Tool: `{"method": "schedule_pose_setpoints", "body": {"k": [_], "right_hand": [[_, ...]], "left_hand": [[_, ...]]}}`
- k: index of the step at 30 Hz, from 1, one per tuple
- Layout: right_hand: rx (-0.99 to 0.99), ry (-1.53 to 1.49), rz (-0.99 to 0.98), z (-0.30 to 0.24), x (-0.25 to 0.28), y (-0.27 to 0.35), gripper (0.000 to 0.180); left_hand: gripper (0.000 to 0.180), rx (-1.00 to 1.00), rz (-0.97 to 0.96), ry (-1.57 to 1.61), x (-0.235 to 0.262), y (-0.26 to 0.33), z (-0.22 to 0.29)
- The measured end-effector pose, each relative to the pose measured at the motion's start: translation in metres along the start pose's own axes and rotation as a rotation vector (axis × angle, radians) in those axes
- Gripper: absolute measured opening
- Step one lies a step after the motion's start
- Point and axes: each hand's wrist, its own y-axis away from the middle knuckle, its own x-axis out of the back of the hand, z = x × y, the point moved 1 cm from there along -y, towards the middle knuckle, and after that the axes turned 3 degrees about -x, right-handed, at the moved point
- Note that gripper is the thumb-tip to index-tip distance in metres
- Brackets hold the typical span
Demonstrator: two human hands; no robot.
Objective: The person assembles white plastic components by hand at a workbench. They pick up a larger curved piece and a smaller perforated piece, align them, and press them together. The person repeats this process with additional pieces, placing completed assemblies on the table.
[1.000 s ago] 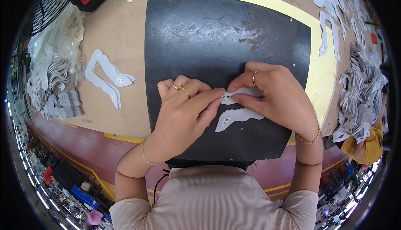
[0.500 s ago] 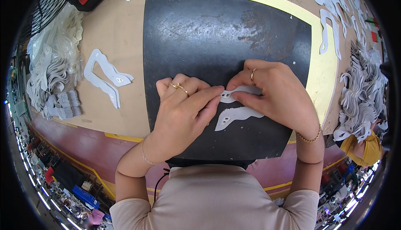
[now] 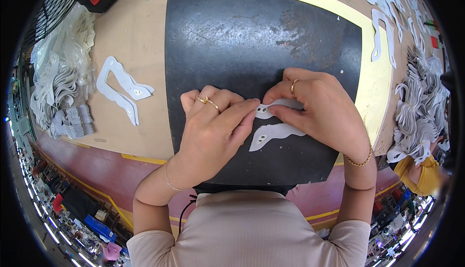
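A tan worktable [image 3: 140, 49] is covered in the middle by a dark mat [image 3: 252, 39], laid on a pale yellow sheet [image 3: 375, 80]. Two white curved cut-out pieces [image 3: 273, 121] are seen on the mat. A white looped cut-out [image 3: 118, 87] lies left of it, with heaps of white pieces [image 3: 63, 92] at the left edge and more stacks [image 3: 421, 107] at the right

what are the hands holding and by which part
Both hands pinch one white curved cut-out piece on the black mat: the left hand at its holed end, the right hand over the rest. A second white piece lies below.
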Motion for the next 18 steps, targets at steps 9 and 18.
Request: {"method": "schedule_pose_setpoints", "body": {"k": [9,18], "right_hand": [[0.02,0.011,0.015,0.0009,-0.0004,0.0005,0.017],[0.04,0.027,-0.055,0.0013,0.005,-0.0002,0.022]], "left_hand": [[0.025,-0.032,0.018,-0.001,-0.0033,0.0024,-0.0012],[0.028,-0.086,0.028,-0.034,-0.0044,0.0033,-0.0026]]}}
